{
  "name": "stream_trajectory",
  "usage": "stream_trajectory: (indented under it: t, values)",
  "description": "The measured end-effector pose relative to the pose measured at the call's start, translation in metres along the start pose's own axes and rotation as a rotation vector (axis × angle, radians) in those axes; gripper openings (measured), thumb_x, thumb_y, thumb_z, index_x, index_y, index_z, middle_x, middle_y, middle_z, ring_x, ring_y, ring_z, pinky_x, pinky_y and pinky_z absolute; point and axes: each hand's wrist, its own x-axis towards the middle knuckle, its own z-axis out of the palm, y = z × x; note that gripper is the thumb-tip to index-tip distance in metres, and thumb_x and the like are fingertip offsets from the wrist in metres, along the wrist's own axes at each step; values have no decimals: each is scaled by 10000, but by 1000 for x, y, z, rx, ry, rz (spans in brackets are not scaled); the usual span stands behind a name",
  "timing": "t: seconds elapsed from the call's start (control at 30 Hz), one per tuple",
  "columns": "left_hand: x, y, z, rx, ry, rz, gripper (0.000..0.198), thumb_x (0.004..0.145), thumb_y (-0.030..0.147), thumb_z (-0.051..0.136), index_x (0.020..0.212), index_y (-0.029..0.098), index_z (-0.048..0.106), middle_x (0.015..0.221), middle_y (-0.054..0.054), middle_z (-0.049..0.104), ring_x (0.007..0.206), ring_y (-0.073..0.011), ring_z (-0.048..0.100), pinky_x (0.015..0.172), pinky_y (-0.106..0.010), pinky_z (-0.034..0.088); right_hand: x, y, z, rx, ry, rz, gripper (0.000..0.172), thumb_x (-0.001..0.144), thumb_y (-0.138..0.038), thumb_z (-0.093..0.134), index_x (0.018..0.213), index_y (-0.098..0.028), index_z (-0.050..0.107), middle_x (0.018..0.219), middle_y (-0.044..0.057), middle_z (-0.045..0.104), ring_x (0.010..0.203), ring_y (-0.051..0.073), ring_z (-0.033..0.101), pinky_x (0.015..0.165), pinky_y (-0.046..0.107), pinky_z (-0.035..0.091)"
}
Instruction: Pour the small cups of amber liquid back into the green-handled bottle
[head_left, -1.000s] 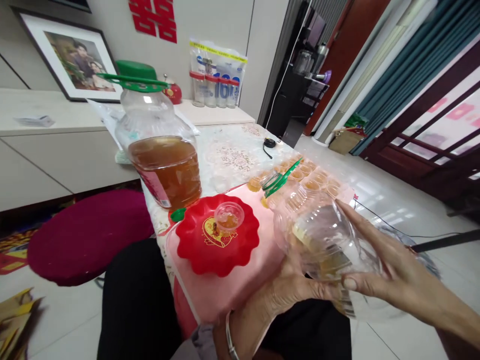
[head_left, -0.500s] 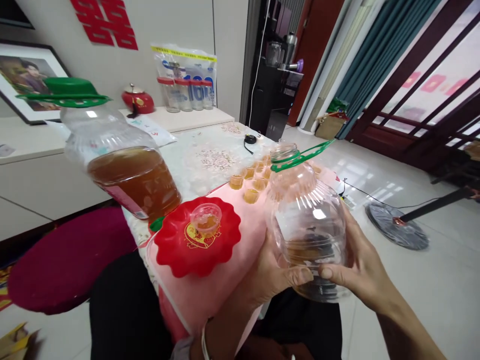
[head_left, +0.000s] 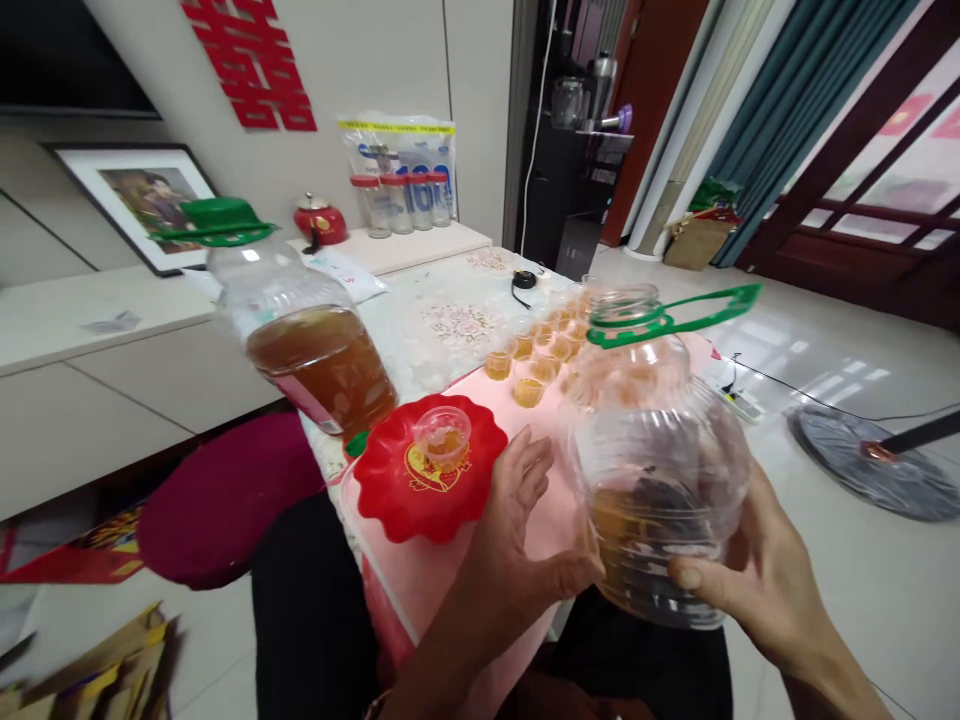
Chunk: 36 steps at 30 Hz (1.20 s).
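A large clear plastic jar (head_left: pixel 660 480) with a green carrying handle and no lid on its mouth is tilted above the table's near edge, a little amber liquid low inside. My right hand (head_left: pixel 757 570) grips its right side, thumb across the front. My left hand (head_left: pixel 517 530) is off the jar's left side, fingers spread, its thumb tip close to the wall; whether it touches I cannot tell. Left of that hand sits a red scalloped plate (head_left: pixel 382 490) bearing a small clear plastic cup (head_left: pixel 442 437) with some amber liquid.
A green-capped jar (head_left: pixel 322 355) of brown liquid stands at the table's left. Several small filled cups (head_left: pixel 528 390) line the pink cloth (head_left: pixel 420 580). Behind them lies a black tape measure (head_left: pixel 525 280). A maroon stool (head_left: pixel 225 500) is at the left, a fan base (head_left: pixel 870 460) at the right.
My left hand has let go of the clear jar and opened leftward toward the plate. The jar stays in my right hand. The camera view has turned slightly left.
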Motion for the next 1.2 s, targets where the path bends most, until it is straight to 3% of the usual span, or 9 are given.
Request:
stream_trajectory:
  t: [0.2,0.37,0.5,0.7,0.9,1.03,1.2]
  values:
    - [-9,42,-29,318,263,183,919,745,534,913,1476,303,407,1570,-122,536,1486,-286,514,1282,-555,394,2,4,5,26,70,-15,1063,809,-534,902,1680,-299,340,1651,55,411,1463,256,494,1026,169,524]
    - [2,72,-71,840,458,174,853,773,489,814,1514,306,432,1571,-74,533,1478,-298,506,1263,-600,395,-5,25,-11,-16,52,-57,1002,864,-446,848,1694,-286,310,1578,85,509,1310,293,638,909,175,607]
    - [21,89,-87,1294,345,2,877,815,424,713,1585,189,367,1630,-125,439,1531,-293,430,1300,-520,359,-19,43,-20,9,65,-5,997,832,-396,858,1679,-256,352,1463,121,615,1209,333,701,856,231,652]
    - [44,97,-84,1491,141,-111,839,829,283,770,1582,160,421,1541,-120,521,1433,-309,486,1247,-483,394,-36,41,-5,158,289,235,1031,743,-609,900,1585,-176,492,1428,148,625,1244,349,679,889,262,646]
    - [53,99,-84,1619,16,-167,621,890,263,728,1473,149,548,1314,-123,603,1235,-331,550,1099,-493,460,-42,59,-15,96,218,98,838,838,-457,834,1552,-159,512,1278,144,702,1060,300,757,820,240,642]
    - [57,103,-82,1661,-43,-185,494,894,234,686,1371,148,593,1247,-116,595,1178,-306,562,1051,-467,472,-40,60,-21,21,107,-10,729,899,-434,792,1526,-165,534,1052,124,758,825,274,781,761,269,657]
    - [62,110,-77,1702,-57,-201,597,876,249,689,1444,123,553,1255,-136,593,1206,-331,565,1081,-480,465,-38,54,-15,9,174,8,683,905,-559,770,1443,-170,610,801,84,736,585,252,720,603,268,638]
